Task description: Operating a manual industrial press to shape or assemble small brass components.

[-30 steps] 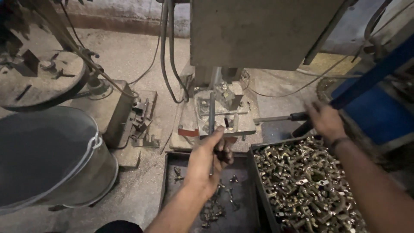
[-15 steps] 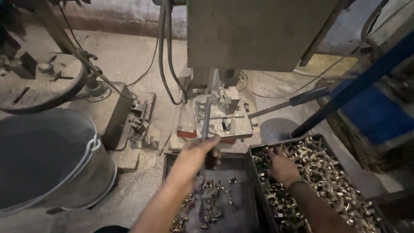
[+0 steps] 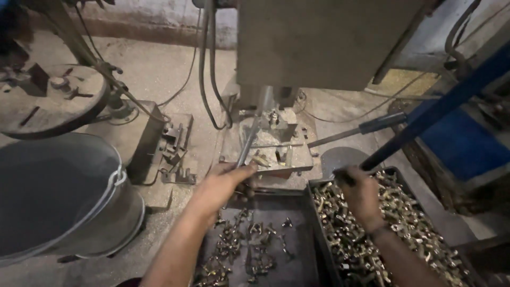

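My left hand [image 3: 220, 186] grips the lower end of a slanted metal lever [image 3: 247, 143] in front of the machine's small work table [image 3: 276, 151]. My right hand [image 3: 360, 194] reaches down into a black tray [image 3: 317, 183] heaped with brass fittings [image 3: 404, 234], fingers curled among them; what it holds is hidden. A second black tray [image 3: 297, 250] below my left hand holds several scattered fittings [image 3: 239, 247].
The machine's grey body [image 3: 324, 42] looms above. A long handle with a black grip [image 3: 372, 126] sticks out to the right. A large metal bucket [image 3: 64, 196] stands at the left, a round wheel [image 3: 48, 103] behind it. Blue frame [image 3: 451, 101] at right.
My right hand came off the long handle at the right and dropped into the tray of brass fittings. My left hand stays on the lever, and the view has shifted slightly.
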